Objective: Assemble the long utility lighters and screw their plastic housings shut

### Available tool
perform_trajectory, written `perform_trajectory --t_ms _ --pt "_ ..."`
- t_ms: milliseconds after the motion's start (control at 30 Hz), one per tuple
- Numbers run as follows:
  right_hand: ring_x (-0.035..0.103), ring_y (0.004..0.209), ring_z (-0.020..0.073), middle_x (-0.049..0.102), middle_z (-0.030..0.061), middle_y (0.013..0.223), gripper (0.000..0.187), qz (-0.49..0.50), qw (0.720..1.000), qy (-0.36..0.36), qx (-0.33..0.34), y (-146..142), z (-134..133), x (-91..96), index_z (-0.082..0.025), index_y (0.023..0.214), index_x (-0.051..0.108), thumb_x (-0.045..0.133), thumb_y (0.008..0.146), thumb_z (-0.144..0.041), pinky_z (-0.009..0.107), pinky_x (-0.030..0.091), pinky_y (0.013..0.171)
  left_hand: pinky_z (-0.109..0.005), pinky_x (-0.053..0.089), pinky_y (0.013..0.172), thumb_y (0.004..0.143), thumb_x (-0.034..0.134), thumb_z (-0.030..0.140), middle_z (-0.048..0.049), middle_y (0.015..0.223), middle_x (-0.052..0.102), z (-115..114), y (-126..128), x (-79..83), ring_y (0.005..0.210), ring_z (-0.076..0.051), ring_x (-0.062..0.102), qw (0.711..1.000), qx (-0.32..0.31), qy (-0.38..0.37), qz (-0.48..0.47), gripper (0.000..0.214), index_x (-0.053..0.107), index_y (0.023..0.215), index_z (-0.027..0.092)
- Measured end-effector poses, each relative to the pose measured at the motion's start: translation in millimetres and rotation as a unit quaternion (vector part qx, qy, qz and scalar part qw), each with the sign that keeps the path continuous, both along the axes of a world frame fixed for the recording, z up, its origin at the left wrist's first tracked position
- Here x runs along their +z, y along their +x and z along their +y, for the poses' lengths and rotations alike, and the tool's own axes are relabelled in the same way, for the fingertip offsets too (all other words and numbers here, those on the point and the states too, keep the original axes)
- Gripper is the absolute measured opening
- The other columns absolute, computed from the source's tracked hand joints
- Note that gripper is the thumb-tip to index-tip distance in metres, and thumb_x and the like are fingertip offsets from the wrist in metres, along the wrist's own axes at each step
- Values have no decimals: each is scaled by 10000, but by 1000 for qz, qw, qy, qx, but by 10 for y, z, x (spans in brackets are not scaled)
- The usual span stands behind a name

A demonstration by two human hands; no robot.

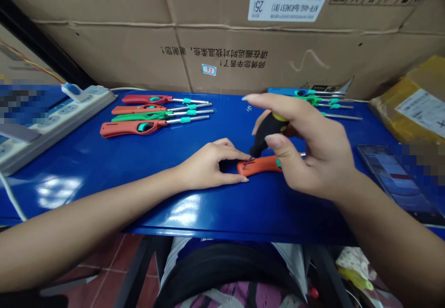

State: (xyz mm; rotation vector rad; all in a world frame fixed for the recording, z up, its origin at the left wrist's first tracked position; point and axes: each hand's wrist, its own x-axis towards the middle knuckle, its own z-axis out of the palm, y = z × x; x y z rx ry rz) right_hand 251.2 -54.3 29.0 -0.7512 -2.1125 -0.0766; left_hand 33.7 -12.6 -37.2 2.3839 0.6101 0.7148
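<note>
An orange gas lighter (261, 164) lies flat on the blue table, its metal tube mostly hidden behind my right hand. My left hand (212, 165) rests on the table and grips the lighter's handle end between thumb and fingertips. In my right hand (314, 146) is a small screwdriver (266, 134) with a stubby black and yellow handle, held at a slant between the thumb and fingers. Its thin shaft reaches down to the lighter's handle end, with the tip at or in a small hole there; the depth cannot be seen.
Several lighters (134, 129) in red, orange and green lie at the back left. More lighters (283, 91) lie behind my right hand, partly hidden. A power strip (57, 120) is on the left, a phone (396, 178) on the right. A large cardboard box (139, 58) stands behind.
</note>
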Motion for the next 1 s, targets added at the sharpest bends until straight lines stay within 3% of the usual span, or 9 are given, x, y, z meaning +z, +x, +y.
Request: perform_trajectory --t_ms 100,267,433,500,633,700,800,900,1000 --pt "742 851 169 780 31 1120 291 25 998 51 -10 14 33 8 -209 1206 672 704 932 -300 298 636 768 -342 537 901 829 823 373 -70 1065 782 -2 0 1 1002 -221 670 1000 5 2 13 415 749 1192 187" --pt "702 1139 218 694 74 1337 391 3 999 -30 17 14 35 44 -213 1394 571 376 1057 -251 396 596 989 -320 543 864 815 836 362 -65 1021 778 -2 5 14 925 -192 653 1000 4 7 1 414 754 1176 178" --pt "733 866 218 783 36 1026 201 36 998 47 -6 3 94 21 -265 1122 709 636 967 -369 387 636 815 -351 542 910 834 818 374 -66 1046 783 0 3 8 981 -215 668 1000 1 0 17 418 747 1202 189" --pt "735 899 218 775 45 1100 269 34 998 45 -7 14 105 9 -256 1221 684 600 990 -364 385 632 821 -351 545 918 833 820 372 -65 1054 783 -4 4 13 987 -214 669 1000 1 0 14 429 741 1211 186" --pt "734 948 180 706 65 1294 465 31 995 -80 51 29 94 6 -242 1498 483 407 1042 -196 337 632 782 -324 555 886 826 831 358 -65 1039 778 -8 6 24 946 -192 656 1000 5 1 11 446 734 1218 168" --pt "731 863 163 742 47 1210 361 55 995 -63 47 23 96 8 -225 1358 615 553 1002 -235 296 624 718 -325 551 883 831 826 363 -65 1044 781 -4 7 20 952 -196 660 1000 5 8 14 433 737 1208 171" --pt "725 785 162 787 19 1054 238 70 997 40 -1 18 111 7 -220 1099 724 754 889 -328 294 616 724 -334 545 898 840 817 376 -63 1064 785 3 9 11 971 -203 671 1000 -1 21 11 412 742 1196 183" --pt "740 908 195 763 40 1168 319 40 999 7 11 29 108 4 -261 1305 653 581 999 -314 341 623 797 -320 549 870 841 816 367 -64 1037 781 2 10 17 936 -190 665 1000 0 17 13 427 734 1217 181" --pt "729 898 191 742 54 1182 386 57 995 -58 49 32 96 -5 -264 1394 596 515 1017 -261 333 625 724 -312 548 850 833 823 359 -62 1007 780 -3 6 28 913 -186 658 1000 2 14 12 427 740 1207 171"
